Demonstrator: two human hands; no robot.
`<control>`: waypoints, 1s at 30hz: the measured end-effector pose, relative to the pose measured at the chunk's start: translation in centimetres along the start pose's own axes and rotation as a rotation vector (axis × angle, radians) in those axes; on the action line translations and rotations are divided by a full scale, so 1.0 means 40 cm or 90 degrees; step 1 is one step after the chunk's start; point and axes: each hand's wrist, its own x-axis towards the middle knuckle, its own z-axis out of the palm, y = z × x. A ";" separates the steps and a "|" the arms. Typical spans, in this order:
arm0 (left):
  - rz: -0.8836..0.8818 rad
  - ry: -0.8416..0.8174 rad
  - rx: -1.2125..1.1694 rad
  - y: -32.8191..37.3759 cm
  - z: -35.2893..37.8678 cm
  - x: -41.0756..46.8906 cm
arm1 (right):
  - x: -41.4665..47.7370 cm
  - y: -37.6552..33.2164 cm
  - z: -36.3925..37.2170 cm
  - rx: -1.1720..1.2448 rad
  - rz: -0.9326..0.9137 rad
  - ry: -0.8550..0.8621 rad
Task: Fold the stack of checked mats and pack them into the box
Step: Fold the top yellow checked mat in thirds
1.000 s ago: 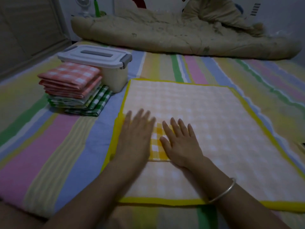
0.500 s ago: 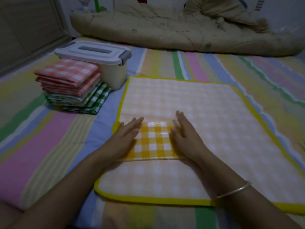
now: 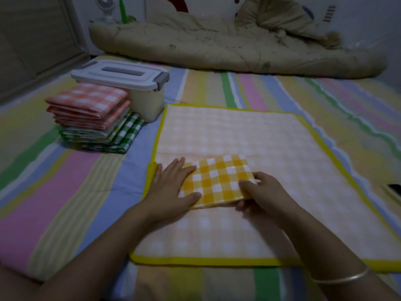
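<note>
Head view: folded yellow mat [image 3: 217, 181] lies with long axis running left-right.

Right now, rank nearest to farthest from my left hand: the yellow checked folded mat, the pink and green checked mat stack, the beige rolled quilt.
1. Yellow checked folded mat, under the left hand.
2. Pink and green checked mat stack, left.
3. Beige rolled quilt, far back.

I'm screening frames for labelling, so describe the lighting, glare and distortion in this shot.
Head view: dim, flat light with only faint shadows; small glossy highlights on the folded yellow mat; wide-angle distortion bows the bands of the striped sheet near the edges; the beige quilt at the back looks soft, corners darker.
</note>
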 end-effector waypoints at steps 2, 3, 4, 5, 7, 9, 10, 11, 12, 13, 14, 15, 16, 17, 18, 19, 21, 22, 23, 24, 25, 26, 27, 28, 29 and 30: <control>-0.005 -0.032 -0.004 0.003 -0.011 0.003 | -0.005 0.008 -0.008 0.015 -0.043 0.010; -0.013 -0.050 -0.002 0.008 -0.018 0.004 | -0.002 0.011 -0.010 0.017 -0.065 0.026; -0.027 -0.066 0.009 0.016 -0.027 0.005 | 0.001 0.013 -0.011 0.022 -0.083 0.044; -0.046 -0.082 0.034 0.029 -0.035 0.007 | 0.004 0.015 -0.012 0.025 -0.096 0.063; -0.073 -0.094 0.118 0.060 -0.046 0.010 | 0.015 0.018 -0.015 0.021 -0.114 0.108; -0.066 -0.060 0.199 0.087 -0.044 0.015 | 0.022 0.015 -0.021 0.034 -0.125 0.155; -0.053 -0.031 0.227 0.093 -0.039 0.016 | 0.021 0.015 -0.020 0.052 -0.126 0.172; -0.041 -0.006 0.241 0.095 -0.033 0.018 | 0.018 0.013 -0.017 0.080 -0.123 0.179; -0.035 0.009 0.243 0.093 -0.026 0.018 | 0.013 0.013 -0.010 0.113 -0.119 0.175; -0.035 0.014 0.234 0.087 -0.019 0.018 | 0.004 0.011 0.002 0.144 -0.120 0.162; -0.041 0.014 0.221 0.080 -0.009 0.017 | -0.003 0.010 0.015 0.163 -0.134 0.148; -0.048 0.016 0.209 0.074 0.001 0.015 | -0.007 0.012 0.030 0.160 -0.163 0.133; -0.056 0.021 0.201 0.072 0.008 0.012 | -0.015 0.010 0.046 0.148 -0.199 0.110; -0.060 0.024 0.197 0.071 0.012 0.009 | -0.019 0.010 0.063 0.136 -0.239 0.080; -0.062 0.030 0.193 0.072 0.013 0.007 | -0.020 0.011 0.084 0.131 -0.280 0.041; -0.059 0.033 0.181 0.074 0.012 0.007 | -0.021 0.011 0.104 0.122 -0.316 0.009; -0.047 0.026 0.137 0.075 0.001 0.008 | -0.022 0.008 0.143 0.051 -0.382 -0.012; -0.042 0.022 0.102 0.068 0.000 0.016 | -0.025 0.004 0.161 -0.006 -0.416 -0.009; -0.037 0.024 0.018 0.063 -0.004 0.019 | -0.030 0.000 0.178 -0.063 -0.454 -0.009; -0.052 0.043 -0.150 0.057 -0.014 0.022 | -0.037 -0.005 0.193 -0.116 -0.500 -0.015; -0.096 0.075 -0.379 0.053 -0.032 0.018 | -0.042 -0.007 0.210 -0.170 -0.537 -0.028; -0.156 0.112 -0.609 0.047 -0.050 0.016 | -0.046 -0.007 0.224 -0.230 -0.560 -0.042; -0.210 0.151 -0.800 0.036 -0.068 0.012 | -0.050 -0.004 0.238 -0.298 -0.564 -0.060; -0.226 0.198 -0.932 0.022 -0.083 0.011 | -0.052 0.001 0.251 -0.370 -0.550 -0.075; -0.228 0.240 -0.989 0.008 -0.095 0.010 | -0.054 0.005 0.261 -0.437 -0.529 -0.089; -0.220 0.273 -0.975 -0.005 -0.101 0.007 | -0.056 0.008 0.270 -0.496 -0.509 -0.102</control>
